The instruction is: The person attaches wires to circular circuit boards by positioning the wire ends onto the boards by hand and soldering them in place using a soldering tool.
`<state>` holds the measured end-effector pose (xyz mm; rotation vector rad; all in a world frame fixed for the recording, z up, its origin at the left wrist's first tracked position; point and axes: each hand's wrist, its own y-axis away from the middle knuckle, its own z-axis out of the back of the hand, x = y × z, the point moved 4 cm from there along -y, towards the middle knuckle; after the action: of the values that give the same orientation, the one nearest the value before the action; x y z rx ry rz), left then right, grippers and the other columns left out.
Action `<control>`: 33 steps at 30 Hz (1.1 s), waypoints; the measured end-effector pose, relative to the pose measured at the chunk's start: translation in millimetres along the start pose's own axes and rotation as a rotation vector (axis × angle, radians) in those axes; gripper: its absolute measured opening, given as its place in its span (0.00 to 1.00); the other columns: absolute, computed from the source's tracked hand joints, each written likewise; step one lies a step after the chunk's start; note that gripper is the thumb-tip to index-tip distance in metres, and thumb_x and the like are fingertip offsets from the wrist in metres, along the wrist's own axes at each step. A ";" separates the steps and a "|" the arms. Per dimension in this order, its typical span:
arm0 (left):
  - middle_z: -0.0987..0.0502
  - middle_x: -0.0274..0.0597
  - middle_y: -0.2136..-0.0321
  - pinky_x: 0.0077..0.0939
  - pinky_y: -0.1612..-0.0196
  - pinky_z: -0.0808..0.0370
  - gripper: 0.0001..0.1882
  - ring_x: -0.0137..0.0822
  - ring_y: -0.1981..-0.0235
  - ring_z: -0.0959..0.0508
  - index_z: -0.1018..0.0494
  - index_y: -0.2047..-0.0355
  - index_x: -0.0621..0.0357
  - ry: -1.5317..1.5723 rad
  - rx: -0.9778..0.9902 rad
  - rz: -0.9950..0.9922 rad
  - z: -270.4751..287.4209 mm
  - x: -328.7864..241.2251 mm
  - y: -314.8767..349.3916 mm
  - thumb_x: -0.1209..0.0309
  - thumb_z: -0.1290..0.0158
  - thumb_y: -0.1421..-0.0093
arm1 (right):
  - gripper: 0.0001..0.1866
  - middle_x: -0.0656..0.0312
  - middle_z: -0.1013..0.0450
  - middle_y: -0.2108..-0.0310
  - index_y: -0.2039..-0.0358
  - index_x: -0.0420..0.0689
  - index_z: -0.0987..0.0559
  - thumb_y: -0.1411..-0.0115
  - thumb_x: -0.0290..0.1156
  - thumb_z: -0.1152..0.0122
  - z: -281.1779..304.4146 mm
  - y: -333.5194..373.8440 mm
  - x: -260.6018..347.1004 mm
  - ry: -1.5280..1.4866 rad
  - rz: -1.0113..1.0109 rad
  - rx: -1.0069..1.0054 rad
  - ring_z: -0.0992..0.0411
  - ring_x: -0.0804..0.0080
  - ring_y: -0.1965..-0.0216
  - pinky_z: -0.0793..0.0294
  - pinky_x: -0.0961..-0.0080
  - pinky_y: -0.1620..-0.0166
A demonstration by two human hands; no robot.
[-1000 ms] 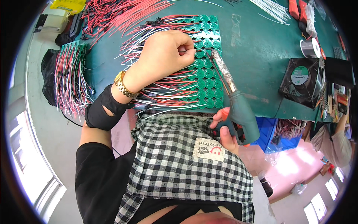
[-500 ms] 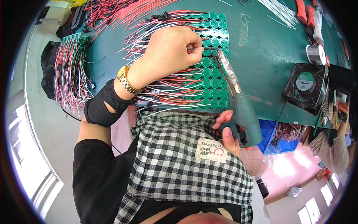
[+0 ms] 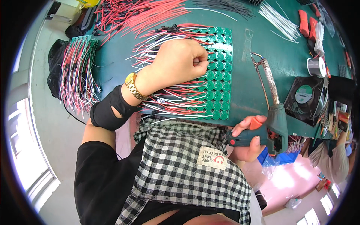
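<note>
Soldering iron (image 3: 276, 118) at frame right, my right hand (image 3: 245, 153) gripping it. Left hand (image 3: 182, 60), centre, fingers curled over circuit boards (image 3: 217, 86); can't tell if they pinch anything.

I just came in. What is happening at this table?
The person's left hand is curled over wires by the green circuit boards; whether it pinches one is unclear. The right hand holds a soldering iron, its tip right of the boards and not touching them. A fan sits further right on the table.
</note>
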<state>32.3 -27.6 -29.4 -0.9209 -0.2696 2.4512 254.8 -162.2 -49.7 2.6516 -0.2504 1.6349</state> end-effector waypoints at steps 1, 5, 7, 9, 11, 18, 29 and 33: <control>0.28 0.36 0.84 0.22 0.78 0.30 0.04 0.31 0.83 0.27 0.26 0.80 0.56 -0.010 -0.007 -0.005 0.4 -0.5 -0.5 0.74 0.41 0.56 | 0.28 0.45 0.31 0.68 0.49 0.35 0.37 0.44 0.41 0.43 0.4 -3.9 0.5 -0.022 -0.002 -0.040 0.29 0.67 0.77 0.26 0.75 0.74; 0.28 0.36 0.83 0.23 0.78 0.30 0.05 0.32 0.83 0.27 0.27 0.78 0.55 -0.033 0.035 0.006 2.7 -4.0 -0.9 0.74 0.41 0.55 | 0.27 0.45 0.31 0.67 0.50 0.32 0.38 0.43 0.38 0.47 -1.8 -18.4 0.6 -0.057 0.030 0.009 0.29 0.67 0.77 0.26 0.75 0.73; 0.28 0.37 0.82 0.25 0.78 0.30 0.05 0.33 0.82 0.27 0.27 0.77 0.56 0.008 0.011 0.023 3.0 -5.5 2.8 0.74 0.41 0.54 | 0.26 0.44 0.31 0.67 0.50 0.32 0.38 0.42 0.38 0.47 -1.7 -20.2 -1.2 -0.070 0.037 0.016 0.29 0.67 0.77 0.26 0.75 0.73; 0.28 0.39 0.81 0.27 0.77 0.30 0.05 0.36 0.82 0.26 0.27 0.75 0.57 0.012 0.036 -0.025 5.7 -10.1 4.9 0.74 0.42 0.53 | 0.26 0.44 0.31 0.67 0.50 0.32 0.38 0.42 0.37 0.48 -2.5 -20.3 -1.7 -0.079 0.051 0.032 0.29 0.67 0.77 0.26 0.75 0.73; 0.27 0.42 0.81 0.30 0.75 0.29 0.05 0.39 0.80 0.26 0.26 0.75 0.60 0.072 0.170 -0.029 11.7 -10.4 -2.6 0.73 0.42 0.51 | 0.25 0.44 0.31 0.67 0.50 0.32 0.38 0.42 0.37 0.49 0.8 -19.7 -3.6 -0.095 0.022 0.018 0.29 0.67 0.77 0.26 0.75 0.73; 0.24 0.51 0.76 0.37 0.65 0.27 0.09 0.47 0.71 0.23 0.25 0.70 0.64 -0.241 0.011 0.098 66.6 85.3 -112.1 0.70 0.48 0.46 | 0.25 0.46 0.31 0.66 0.49 0.33 0.38 0.41 0.37 0.50 2.3 -16.4 -7.6 -0.201 0.034 0.056 0.29 0.67 0.77 0.26 0.72 0.71; 0.27 0.48 0.67 0.35 0.57 0.29 0.07 0.45 0.63 0.26 0.24 0.67 0.59 -0.328 -0.106 -0.018 48.6 158.7 -157.0 0.69 0.45 0.45 | 0.25 0.47 0.31 0.66 0.49 0.34 0.38 0.42 0.37 0.48 -3.1 -10.8 -14.4 -0.185 0.121 0.103 0.29 0.69 0.76 0.26 0.72 0.70; 0.24 0.36 0.69 0.19 0.62 0.27 0.06 0.25 0.67 0.25 0.27 0.63 0.63 0.144 -0.436 0.066 78.7 137.3 -133.1 0.73 0.48 0.39 | 0.25 0.47 0.32 0.66 0.49 0.34 0.38 0.41 0.37 0.49 -5.3 -7.9 -13.5 -0.161 0.142 0.142 0.29 0.69 0.76 0.26 0.72 0.72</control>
<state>-56.6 156.9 -0.7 -1.2974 -0.7533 2.4135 245.3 -152.1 -58.8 2.9407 -0.3449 1.5290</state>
